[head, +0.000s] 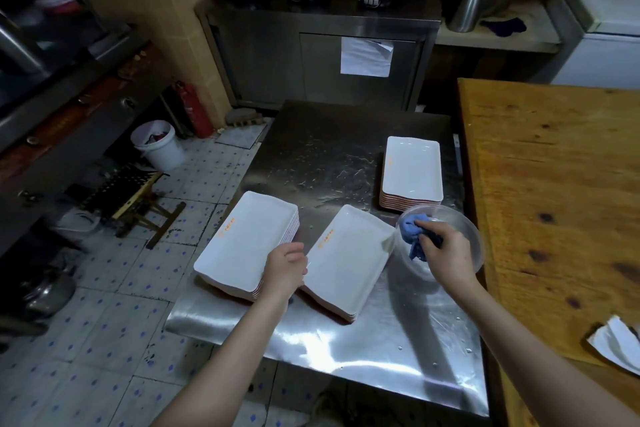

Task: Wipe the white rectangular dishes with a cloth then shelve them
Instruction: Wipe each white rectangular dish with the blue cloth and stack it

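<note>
Three stacks of white rectangular dishes stand on a steel table (322, 156): a left stack (239, 243), a middle stack (349, 256) and a far right stack (412, 170). My left hand (285, 270) sits between the left and middle stacks, its curled fingers at the middle stack's left edge; whether they hold the dish is unclear. My right hand (448, 251) grips a crumpled blue cloth (414, 232) over a clear plastic bowl (472, 236) right of the middle stack.
A wooden table (554, 184) adjoins the steel one on the right, with broken white dish pieces (616, 343) near its front. A steel cabinet (311, 55) stands behind. On the tiled floor to the left are a white bucket (159, 146), a folding stool (138, 198) and a red extinguisher (194, 107).
</note>
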Motion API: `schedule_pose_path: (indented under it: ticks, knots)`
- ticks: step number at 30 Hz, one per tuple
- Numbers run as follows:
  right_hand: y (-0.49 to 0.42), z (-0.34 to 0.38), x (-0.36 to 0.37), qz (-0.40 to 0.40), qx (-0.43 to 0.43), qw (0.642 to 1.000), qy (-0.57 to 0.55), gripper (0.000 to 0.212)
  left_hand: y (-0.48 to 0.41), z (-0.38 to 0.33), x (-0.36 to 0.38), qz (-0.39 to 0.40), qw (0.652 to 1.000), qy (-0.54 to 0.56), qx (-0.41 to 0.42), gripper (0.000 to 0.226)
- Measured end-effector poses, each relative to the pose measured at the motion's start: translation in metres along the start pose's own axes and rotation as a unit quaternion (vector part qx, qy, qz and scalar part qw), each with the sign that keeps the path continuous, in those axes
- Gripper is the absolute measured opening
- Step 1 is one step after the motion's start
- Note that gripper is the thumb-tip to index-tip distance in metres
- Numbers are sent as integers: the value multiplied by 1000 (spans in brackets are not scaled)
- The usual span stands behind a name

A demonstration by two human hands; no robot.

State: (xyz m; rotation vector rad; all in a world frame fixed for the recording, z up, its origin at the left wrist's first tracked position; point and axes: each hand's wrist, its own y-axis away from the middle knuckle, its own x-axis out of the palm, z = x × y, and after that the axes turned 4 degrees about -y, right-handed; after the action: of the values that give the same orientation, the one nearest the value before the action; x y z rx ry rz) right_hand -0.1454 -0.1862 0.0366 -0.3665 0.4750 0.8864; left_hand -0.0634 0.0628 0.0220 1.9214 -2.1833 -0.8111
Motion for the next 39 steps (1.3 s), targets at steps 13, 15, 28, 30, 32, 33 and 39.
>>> schedule_pose_path:
  ticks: [13,15,28,30,32,33,39]
  knots:
    - [-28,-17,-23,-46,21,999,-16,29,-45,-49,48,108,992,-58,6,19]
    - [-34,-21,-28,-51,23,998,-19,30,-55,-58,62,124,990,-66,5,16]
    - [-60,-49,-44,-86,72,994,-15,30,-129,-107,165,181,977,-115,12,22]
    - [-62,-53,-44,-90,81,992,-17,29,-137,-107,177,181,974,-137,7,17]
    - [-63,-57,-45,-93,88,992,-17,30,-143,-105,188,173,972,-158,6,10]
    - [-64,-59,-45,-95,92,991,-17,30,-146,-104,193,168,971,-168,6,15]
    - [-69,-68,-48,-119,108,987,-20,31,-156,-99,204,120,972,-201,-6,18]
